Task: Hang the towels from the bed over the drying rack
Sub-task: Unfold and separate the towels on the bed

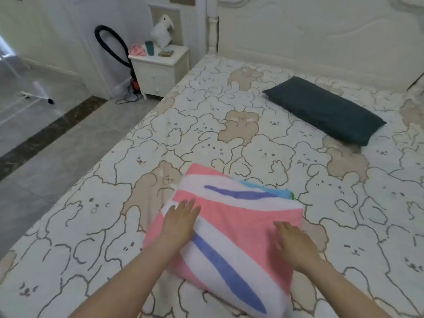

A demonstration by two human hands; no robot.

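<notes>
A: Where are the towels?

B: The striped towel is folded on the near part of the bed. It is pink, white and blue. A bit of a light blue towel peeks out from under its far edge.

A: What are the hands doing?

B: The 2 hands are flat and wide. The left hand rests on the left side of the striped towel. The right hand lies on its right side. Neither one grips yet.

A: How should the pick-up go?

B: I think the fingers should slide under both sides and lift the towel level, so it stays folded. The white drying rack looks to be far left on the floor, so it must be carried there.
</notes>
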